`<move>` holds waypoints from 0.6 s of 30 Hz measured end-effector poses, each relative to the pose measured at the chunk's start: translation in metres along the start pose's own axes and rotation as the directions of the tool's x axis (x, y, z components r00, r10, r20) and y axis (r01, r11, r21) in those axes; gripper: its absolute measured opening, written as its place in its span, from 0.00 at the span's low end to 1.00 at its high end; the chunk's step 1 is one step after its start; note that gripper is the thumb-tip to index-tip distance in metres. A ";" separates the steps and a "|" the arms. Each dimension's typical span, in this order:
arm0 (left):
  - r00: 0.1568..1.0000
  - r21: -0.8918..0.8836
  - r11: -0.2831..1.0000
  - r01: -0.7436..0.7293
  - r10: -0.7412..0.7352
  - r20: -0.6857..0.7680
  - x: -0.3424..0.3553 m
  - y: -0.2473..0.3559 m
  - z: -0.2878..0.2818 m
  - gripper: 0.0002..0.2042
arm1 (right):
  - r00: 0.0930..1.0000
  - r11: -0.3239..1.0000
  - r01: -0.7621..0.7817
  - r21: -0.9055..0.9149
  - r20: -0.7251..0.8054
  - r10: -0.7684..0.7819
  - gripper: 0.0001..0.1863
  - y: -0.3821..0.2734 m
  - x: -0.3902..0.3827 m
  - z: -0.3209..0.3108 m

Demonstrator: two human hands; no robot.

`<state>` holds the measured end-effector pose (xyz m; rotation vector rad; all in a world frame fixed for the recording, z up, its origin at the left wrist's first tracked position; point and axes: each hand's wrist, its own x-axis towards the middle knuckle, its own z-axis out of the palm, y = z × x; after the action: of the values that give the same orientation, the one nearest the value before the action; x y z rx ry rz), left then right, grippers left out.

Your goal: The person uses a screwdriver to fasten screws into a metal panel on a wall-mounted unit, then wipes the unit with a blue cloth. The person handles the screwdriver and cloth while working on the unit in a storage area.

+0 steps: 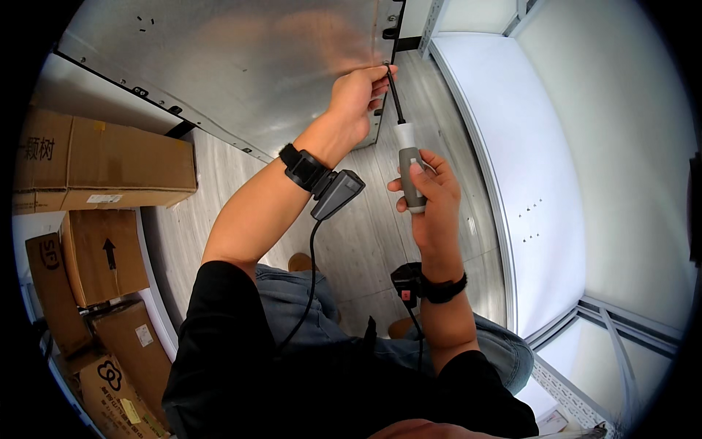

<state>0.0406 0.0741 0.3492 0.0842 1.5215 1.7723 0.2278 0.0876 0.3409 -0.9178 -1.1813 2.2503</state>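
Note:
My right hand [437, 192] is wrapped round the grey handle of a screwdriver [406, 155], thumb along its side. The screwdriver's dark shaft slants up and left to the edge of a large metal panel [241, 66]. There my left hand [357, 101] reaches over the panel, its fingertips pinched together at the shaft's tip. What sits between those fingertips is too small to make out. Several small dark screws [146, 23] lie on the panel at the far left, and its black rim carries holes and fittings.
Cardboard boxes [124, 164] are stacked on the left. A long white shelf [497, 132] runs along the right, with several small screws [530, 219] on it. Grey wood-look floor [351, 183] shows between. Cables [313, 271] run from the devices strapped to my wrists.

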 end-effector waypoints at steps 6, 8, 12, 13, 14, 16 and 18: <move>0.996 -0.037 0.997 0.068 -0.066 0.063 0.004 0.004 -0.003 0.11 | 0.997 0.993 -0.048 0.106 0.064 0.042 0.18 0.004 0.003 -0.002; 0.995 -0.064 0.994 0.085 -0.081 0.058 0.006 0.004 -0.003 0.10 | 0.999 0.986 -0.047 0.161 0.027 0.043 0.18 -0.001 0.003 -0.003; 0.983 -0.068 0.987 0.144 -0.134 0.127 0.006 0.006 -0.003 0.13 | 1.000 0.999 -0.008 -0.054 -0.011 0.007 0.19 0.003 0.011 -0.007; 0.979 -0.081 0.984 0.158 -0.145 0.143 0.005 0.005 0.000 0.13 | 1.000 0.999 -0.024 -0.035 0.000 0.024 0.19 0.002 0.010 -0.008; 0.975 -0.094 0.981 0.172 -0.156 0.161 0.004 0.005 0.002 0.14 | 0.999 0.999 -0.040 -0.017 0.012 0.041 0.20 0.002 0.010 -0.008; 0.981 -0.091 0.985 0.144 -0.130 0.141 0.003 0.006 0.004 0.14 | 0.997 0.998 -0.064 0.018 0.049 0.063 0.19 0.002 0.007 -0.004; 0.986 -0.091 0.988 0.125 -0.113 0.124 0.003 0.006 0.004 0.14 | 0.995 0.997 -0.070 0.029 0.074 0.068 0.18 0.003 0.005 0.000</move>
<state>0.0378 0.0794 0.3544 0.0475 1.3253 1.7131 0.2237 0.0890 0.3362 -0.8835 -1.1587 2.3694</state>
